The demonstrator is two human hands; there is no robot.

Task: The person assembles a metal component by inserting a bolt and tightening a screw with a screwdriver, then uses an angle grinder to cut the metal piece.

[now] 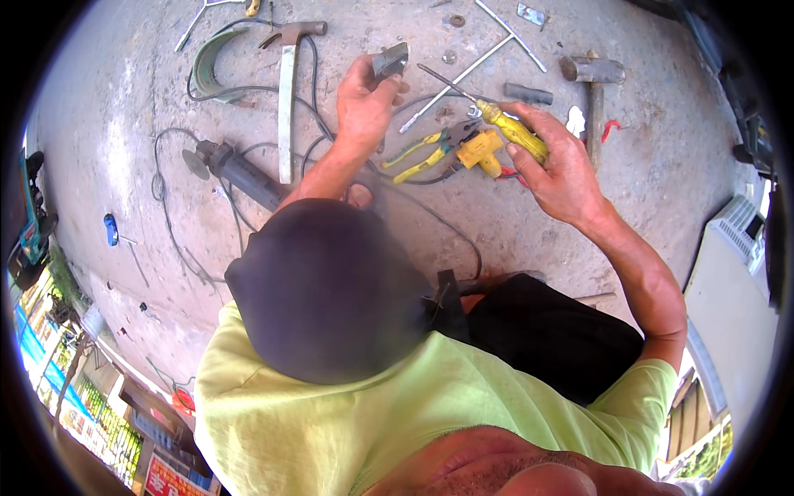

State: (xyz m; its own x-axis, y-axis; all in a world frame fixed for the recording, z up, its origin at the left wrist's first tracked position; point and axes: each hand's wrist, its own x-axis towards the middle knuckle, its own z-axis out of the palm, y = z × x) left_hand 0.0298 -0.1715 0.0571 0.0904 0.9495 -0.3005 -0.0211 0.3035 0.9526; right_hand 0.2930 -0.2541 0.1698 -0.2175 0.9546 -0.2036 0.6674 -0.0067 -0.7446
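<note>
My left hand (362, 114) grips a small dark grey metal piece (389, 61) between thumb and fingers, raised over the concrete floor. My right hand (564, 169) is wrapped round the yellow handle of a screwdriver (514, 134). Its thin shaft points up and left toward the metal piece, with a gap between them. Below the screwdriver lie yellow-and-green pliers (420, 155) and a yellow plug-like block (480, 152) on a dark cable. A claw hammer (287, 107) with a pale handle rests left of my left hand.
An angle grinder (244, 175) with its looping cord lies at left, near a curved green metal band (213, 70). A T-shaped wrench (480, 68), a dark tube (528, 93) and a heavy hammer (594, 71) lie at far right. A dark rounded shape (327, 289) covers the near middle.
</note>
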